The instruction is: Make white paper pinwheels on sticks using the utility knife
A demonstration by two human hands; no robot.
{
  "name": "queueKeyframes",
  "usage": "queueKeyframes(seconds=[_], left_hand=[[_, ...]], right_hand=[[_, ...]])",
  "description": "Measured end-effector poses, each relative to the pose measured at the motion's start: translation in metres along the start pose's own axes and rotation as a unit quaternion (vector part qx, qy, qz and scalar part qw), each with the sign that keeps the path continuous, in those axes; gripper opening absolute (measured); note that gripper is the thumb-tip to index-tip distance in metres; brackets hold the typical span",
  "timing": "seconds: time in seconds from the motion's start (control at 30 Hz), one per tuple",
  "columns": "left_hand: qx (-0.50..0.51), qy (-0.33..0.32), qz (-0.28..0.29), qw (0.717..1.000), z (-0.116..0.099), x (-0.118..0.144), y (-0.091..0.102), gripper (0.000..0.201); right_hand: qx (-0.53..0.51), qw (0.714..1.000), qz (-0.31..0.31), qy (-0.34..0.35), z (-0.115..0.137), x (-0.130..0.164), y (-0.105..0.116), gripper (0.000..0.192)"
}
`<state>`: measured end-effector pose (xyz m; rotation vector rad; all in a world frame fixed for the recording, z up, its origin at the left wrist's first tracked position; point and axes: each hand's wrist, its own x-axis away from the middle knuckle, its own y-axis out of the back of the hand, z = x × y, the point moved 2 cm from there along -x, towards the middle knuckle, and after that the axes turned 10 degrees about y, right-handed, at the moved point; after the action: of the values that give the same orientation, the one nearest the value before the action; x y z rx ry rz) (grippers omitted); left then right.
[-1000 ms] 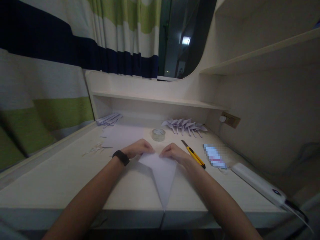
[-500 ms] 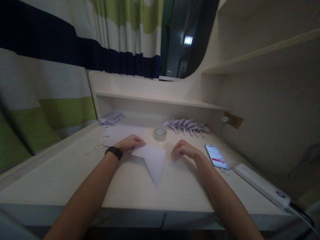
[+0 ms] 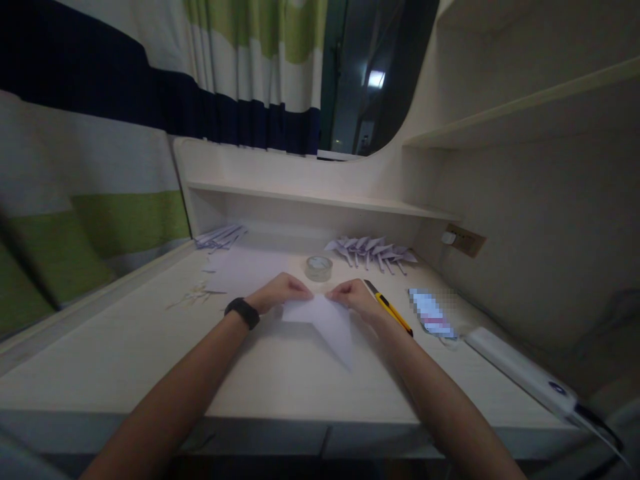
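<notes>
Just above the desk, a white sheet of paper [image 3: 325, 323] with slanting edges hangs between my two hands. My left hand [image 3: 285, 291], with a black band on its wrist, pinches the paper's upper edge from the left. Close beside it, my right hand [image 3: 353, 295] pinches the same edge from the right. One pointed corner of the sheet reaches down toward me. Right of my right hand lies a yellow utility knife [image 3: 393, 313], partly hidden by the forearm. A roll of clear tape [image 3: 319, 268] stands just beyond my fingers.
Several folded paper pinwheels [image 3: 370, 252] sit at the back right. White sheets [image 3: 250, 263], rolled paper sticks [image 3: 220, 237] and small scraps [image 3: 197, 293] lie to the left. On the right are a phone [image 3: 431, 313] and a white power strip [image 3: 523, 373] with a cable.
My left hand has carried the paper to the right. The right hand has joined it at the upper edge, and the utility knife now shows on the desk beside my right forearm.
</notes>
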<state>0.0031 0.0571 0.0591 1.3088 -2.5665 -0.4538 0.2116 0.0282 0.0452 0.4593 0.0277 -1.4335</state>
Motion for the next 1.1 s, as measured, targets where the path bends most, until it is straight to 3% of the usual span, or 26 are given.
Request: queueKeyframes(seconds=[0.37, 0.63, 0.8, 0.87, 1.03, 1.1], left_hand=[[0.040, 0.008, 0.024, 0.999, -0.008, 0.004, -0.011, 0.020], [0.019, 0.043, 0.068, 0.997, 0.002, 0.006, 0.019, 0.023], [0.028, 0.054, -0.050, 0.997, 0.006, 0.003, 0.036, 0.029], [0.024, 0.027, -0.060, 0.998, 0.002, 0.001, 0.029, 0.035], [-0.128, -0.066, 0.052, 0.988, -0.008, -0.002, -0.005, 0.035], [-0.160, -0.076, 0.071, 0.982, -0.008, -0.001, -0.013, 0.035]], right_hand=[[0.006, 0.997, 0.064, 0.038, 0.007, 0.001, 0.007, 0.030], [0.002, 0.999, 0.047, 0.021, 0.014, 0.000, 0.045, 0.024], [-0.004, 1.000, 0.008, 0.003, 0.010, -0.003, 0.044, 0.023], [-0.006, 1.000, 0.008, -0.006, 0.008, -0.003, 0.033, 0.024], [-0.003, 0.999, 0.044, -0.011, 0.011, 0.003, 0.003, 0.021], [-0.002, 0.998, 0.068, -0.018, 0.013, 0.007, -0.004, 0.018]])
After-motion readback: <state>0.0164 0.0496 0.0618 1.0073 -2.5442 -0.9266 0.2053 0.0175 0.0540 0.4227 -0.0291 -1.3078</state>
